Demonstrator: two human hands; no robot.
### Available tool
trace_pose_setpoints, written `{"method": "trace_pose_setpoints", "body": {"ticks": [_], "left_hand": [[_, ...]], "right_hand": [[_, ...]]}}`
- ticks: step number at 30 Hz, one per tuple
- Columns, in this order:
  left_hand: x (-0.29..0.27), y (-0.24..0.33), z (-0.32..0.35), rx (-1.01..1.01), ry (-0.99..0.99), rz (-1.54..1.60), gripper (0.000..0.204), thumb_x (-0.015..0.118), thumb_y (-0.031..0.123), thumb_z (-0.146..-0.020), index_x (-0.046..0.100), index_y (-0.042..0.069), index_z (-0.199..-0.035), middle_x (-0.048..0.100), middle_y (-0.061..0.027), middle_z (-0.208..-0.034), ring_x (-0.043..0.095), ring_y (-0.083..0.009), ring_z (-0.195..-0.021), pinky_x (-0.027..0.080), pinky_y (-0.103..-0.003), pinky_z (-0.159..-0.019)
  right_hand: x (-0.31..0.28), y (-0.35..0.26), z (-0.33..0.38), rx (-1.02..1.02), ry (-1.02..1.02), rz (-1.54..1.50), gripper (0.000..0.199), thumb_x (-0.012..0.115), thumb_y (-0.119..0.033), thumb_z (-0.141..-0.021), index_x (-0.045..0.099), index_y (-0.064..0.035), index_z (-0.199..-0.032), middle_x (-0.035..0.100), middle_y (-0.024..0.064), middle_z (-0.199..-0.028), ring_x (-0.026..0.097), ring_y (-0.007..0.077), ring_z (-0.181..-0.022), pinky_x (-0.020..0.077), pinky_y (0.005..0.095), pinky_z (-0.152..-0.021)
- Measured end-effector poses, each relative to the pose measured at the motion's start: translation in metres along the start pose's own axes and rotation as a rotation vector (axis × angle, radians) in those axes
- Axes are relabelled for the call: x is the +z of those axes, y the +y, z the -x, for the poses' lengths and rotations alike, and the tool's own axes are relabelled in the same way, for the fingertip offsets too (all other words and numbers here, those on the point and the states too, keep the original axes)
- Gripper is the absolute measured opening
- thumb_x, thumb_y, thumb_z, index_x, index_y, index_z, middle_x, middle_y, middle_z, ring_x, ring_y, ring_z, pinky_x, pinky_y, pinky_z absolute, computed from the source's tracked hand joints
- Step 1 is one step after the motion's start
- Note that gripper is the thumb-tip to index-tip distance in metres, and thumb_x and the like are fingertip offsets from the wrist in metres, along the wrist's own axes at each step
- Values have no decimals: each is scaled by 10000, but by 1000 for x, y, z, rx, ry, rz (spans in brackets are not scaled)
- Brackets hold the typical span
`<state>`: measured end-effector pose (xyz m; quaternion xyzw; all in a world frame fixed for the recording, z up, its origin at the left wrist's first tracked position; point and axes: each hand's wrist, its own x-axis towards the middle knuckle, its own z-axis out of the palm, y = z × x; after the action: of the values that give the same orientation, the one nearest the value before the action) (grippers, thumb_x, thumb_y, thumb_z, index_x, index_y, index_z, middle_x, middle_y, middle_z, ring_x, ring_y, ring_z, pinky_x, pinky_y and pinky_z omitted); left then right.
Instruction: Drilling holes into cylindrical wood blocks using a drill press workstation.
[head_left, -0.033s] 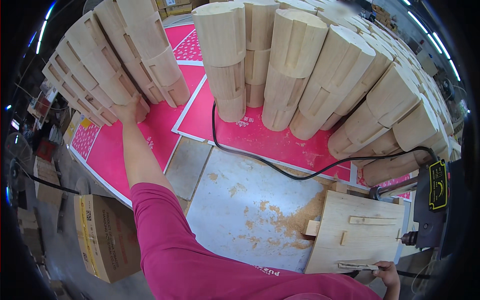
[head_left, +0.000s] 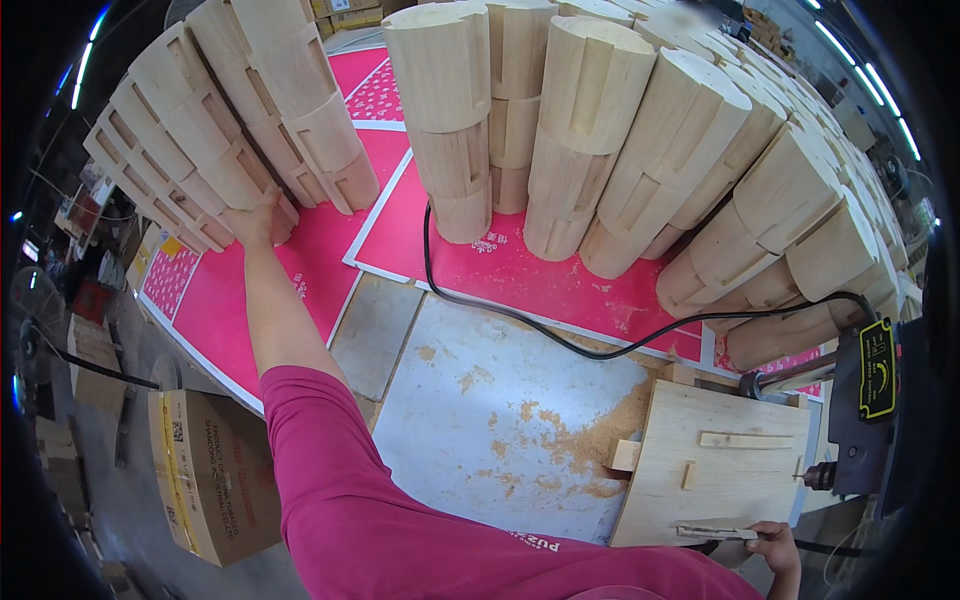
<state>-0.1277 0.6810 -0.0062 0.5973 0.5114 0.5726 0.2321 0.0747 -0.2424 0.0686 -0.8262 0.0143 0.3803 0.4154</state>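
Observation:
On the left, my left hand (head_left: 257, 218) reaches out to a row of stacked pale wooden blocks. Its fingers lie around the lowest block of a stack (head_left: 215, 150), which stands upright with rounded sides and cut slots; some fingertips are hidden. At the lower right my right hand (head_left: 773, 547) is closed at the end of a thin greyish strip (head_left: 715, 533). That strip lies along the near edge of a flat wooden board (head_left: 740, 420) with small battens on it. A drill chuck (head_left: 820, 476) points at the board's right side.
More stacked wooden blocks (head_left: 590, 130) fill the far side, on pink printed sheets (head_left: 400, 225). A black cable (head_left: 560, 343) runs across to the dark machine (head_left: 870, 400). Sawdust (head_left: 590, 430) lies on the pale worktop (head_left: 440, 430). A cardboard box (head_left: 215, 470) stands at the lower left.

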Motion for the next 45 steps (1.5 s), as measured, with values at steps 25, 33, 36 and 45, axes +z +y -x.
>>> {"method": "trace_pose_setpoints", "body": {"ticks": [25,33,36,45], "left_hand": [[65,280,194,169,-266,381,900,847,254,-522,354,-23,-1222,482,-207,-1178,480,-342,-1103,387,-402,-938],[-13,316,237,198,-310,735,753,816,190,-615,381,-11,-1196,531,-151,-1113,546,-235,-1012,455,-342,-851],[-67,342,268,173,-527,777,708,807,173,-639,402,-1,-1194,539,-128,-1107,553,-192,-1001,474,-317,-830],[-184,385,381,-28,-1210,694,577,758,144,-714,481,23,-1205,608,-80,-1038,585,-129,-923,481,-274,-796]], "right_hand": [[5,17,-13,-252,-91,-42,235,735,29,-608,669,27,-834,627,31,-769,563,105,-732,437,228,-697],[7,34,-20,-347,-125,-151,225,720,-4,-670,663,19,-886,636,15,-744,559,87,-658,460,229,-655],[18,31,-13,-393,-123,-231,226,710,6,-673,661,23,-892,638,14,-758,556,80,-661,457,220,-654],[18,43,1,-643,-219,-503,259,700,-99,-715,655,15,-943,627,27,-882,539,103,-791,423,244,-730]]}}
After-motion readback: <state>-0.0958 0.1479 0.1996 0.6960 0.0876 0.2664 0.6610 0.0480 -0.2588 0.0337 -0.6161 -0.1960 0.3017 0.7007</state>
